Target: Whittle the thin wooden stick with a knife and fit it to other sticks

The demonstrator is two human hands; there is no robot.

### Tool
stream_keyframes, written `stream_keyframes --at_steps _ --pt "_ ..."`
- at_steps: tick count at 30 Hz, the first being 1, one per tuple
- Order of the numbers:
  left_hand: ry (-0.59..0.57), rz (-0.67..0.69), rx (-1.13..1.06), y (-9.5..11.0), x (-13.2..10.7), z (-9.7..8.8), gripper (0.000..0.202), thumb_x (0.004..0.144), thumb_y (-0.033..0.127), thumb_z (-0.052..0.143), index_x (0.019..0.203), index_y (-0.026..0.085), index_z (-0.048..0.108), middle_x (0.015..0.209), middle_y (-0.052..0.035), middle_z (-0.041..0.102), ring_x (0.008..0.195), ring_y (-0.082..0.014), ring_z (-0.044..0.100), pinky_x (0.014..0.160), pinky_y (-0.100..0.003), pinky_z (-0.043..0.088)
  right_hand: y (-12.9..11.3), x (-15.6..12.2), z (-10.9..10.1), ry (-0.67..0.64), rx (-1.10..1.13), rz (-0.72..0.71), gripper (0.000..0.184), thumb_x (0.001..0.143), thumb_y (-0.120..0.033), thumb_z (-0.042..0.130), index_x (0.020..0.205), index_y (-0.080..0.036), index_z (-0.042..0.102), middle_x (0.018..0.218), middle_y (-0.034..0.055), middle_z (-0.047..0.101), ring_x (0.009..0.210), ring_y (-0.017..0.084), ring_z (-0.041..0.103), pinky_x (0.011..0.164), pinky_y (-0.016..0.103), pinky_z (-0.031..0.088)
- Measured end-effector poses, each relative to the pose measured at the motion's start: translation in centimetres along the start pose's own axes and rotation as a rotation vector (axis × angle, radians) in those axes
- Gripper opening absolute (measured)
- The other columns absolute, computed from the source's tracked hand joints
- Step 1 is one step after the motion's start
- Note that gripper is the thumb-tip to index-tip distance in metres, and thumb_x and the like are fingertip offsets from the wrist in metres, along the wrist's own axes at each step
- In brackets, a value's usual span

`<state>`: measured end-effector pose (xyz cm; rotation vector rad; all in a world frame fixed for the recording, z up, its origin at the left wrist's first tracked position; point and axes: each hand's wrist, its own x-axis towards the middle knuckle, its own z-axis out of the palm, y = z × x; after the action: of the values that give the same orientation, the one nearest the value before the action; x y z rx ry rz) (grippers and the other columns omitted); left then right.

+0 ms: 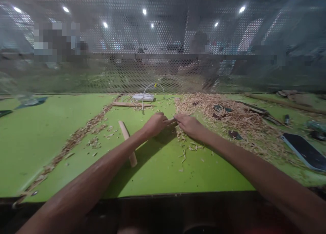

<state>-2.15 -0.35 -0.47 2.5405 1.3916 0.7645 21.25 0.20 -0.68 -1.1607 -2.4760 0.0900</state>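
Note:
Over the green tabletop, both my arms reach forward and the hands meet near the middle. My left hand (156,124) is closed, its fingers pinching one end of a thin wooden strip (171,120). Close beside it, my right hand (188,124) is closed at the strip's other end. A small greyish edge shows at the right fingertips, too blurred to name. Left of my hands, partly behind my left forearm, lies a flat wooden stick (124,129). Curled wood shavings (181,136) lie below my right hand.
A large heap of shavings (244,120) spreads at the right, with a phone (305,151) near its edge. A white power strip (143,97) with a looped cable sits at the back. Behind stands a perforated metal screen (158,69). A line of chips (76,137) runs along the left.

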Motion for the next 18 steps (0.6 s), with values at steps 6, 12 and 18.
stream_keyframes --at_steps 6,12,18 --pt "-0.026 -0.004 -0.007 -0.2 -0.2 -0.4 0.027 0.097 0.025 0.061 0.088 0.007 0.080 0.081 -0.0096 0.069 0.059 -0.0105 0.053 0.058 -0.022 0.039 0.2 0.3 -0.4 -0.024 -0.004 0.110 0.044 0.107 -0.026 0.041 0.137 -0.025 0.073 0.125 0.0110 0.075 0.115 0.030 0.071 0.101 0.054 0.061" --pt "-0.027 0.013 0.012 -0.4 -0.2 -0.1 0.028 0.095 0.020 0.059 0.081 0.010 0.080 0.074 -0.0082 0.070 0.060 -0.0114 0.054 0.062 -0.023 0.041 -1.7 0.3 0.6 -0.015 0.032 -0.086 0.043 0.105 -0.025 0.046 0.141 -0.028 0.069 0.138 0.0077 0.069 0.127 0.028 0.066 0.111 0.052 0.055" --pt "-0.067 -0.131 -0.041 -0.1 -0.4 -0.6 0.026 0.093 0.027 0.065 0.081 0.010 0.081 0.074 -0.0083 0.073 0.059 -0.0116 0.055 0.059 -0.023 0.038 -0.9 0.3 0.7 0.013 -0.016 0.036 0.041 0.104 -0.020 0.046 0.134 -0.023 0.074 0.135 0.0099 0.071 0.124 0.030 0.067 0.108 0.054 0.057"
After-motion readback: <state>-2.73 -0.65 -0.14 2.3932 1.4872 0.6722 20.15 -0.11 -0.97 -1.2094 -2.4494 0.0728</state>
